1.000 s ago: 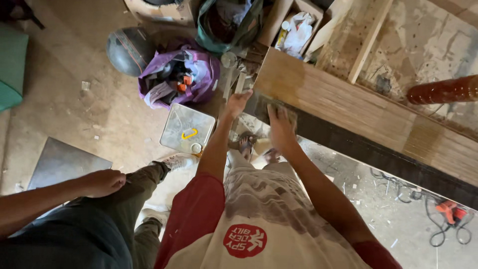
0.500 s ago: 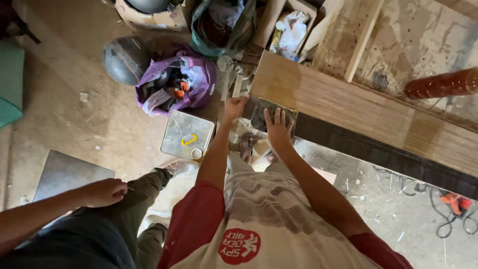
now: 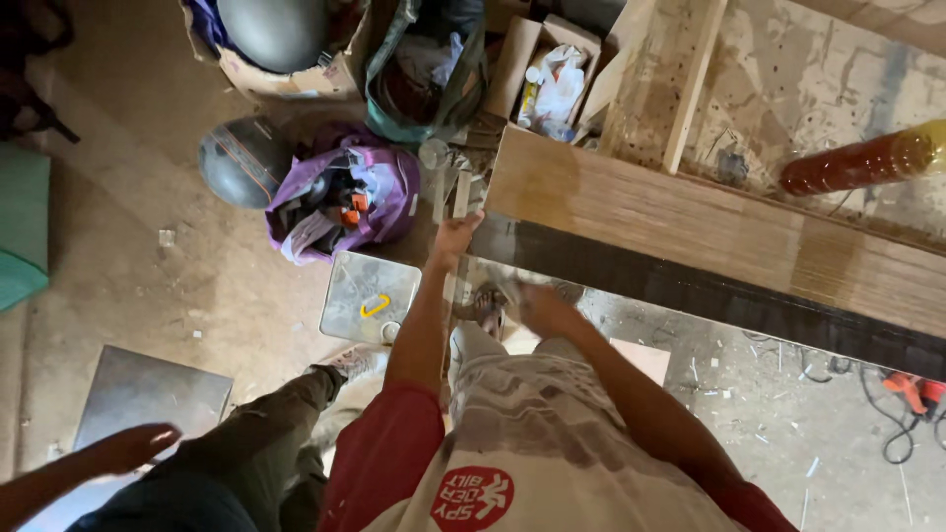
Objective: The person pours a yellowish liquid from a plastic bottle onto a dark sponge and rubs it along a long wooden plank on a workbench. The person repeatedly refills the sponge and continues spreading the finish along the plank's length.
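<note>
A long wooden board (image 3: 709,222) with a dark front edge lies across the upper right. My left hand (image 3: 455,236) grips the board's left end corner, arm stretched out in a red sleeve. My right hand (image 3: 540,307) is below the dark edge, off the board and blurred by motion; whether it holds anything is unclear. A co-worker's hand (image 3: 128,448) hovers with spread fingers at the lower left, and a leg in dark trousers (image 3: 258,433) stands beside me.
On the floor stand a purple bag of tools (image 3: 340,197), a grey helmet (image 3: 241,161), a square metal lid (image 3: 370,296), a grey metal plate (image 3: 153,394) and cardboard boxes (image 3: 547,74). An orange power tool (image 3: 912,387) with cable lies right. A brown cylinder (image 3: 862,161) sticks in.
My right hand has left the board's dark edge and pulled back towards me. My left hand stays on the board's end. The co-worker's hand has dropped lower in view.
</note>
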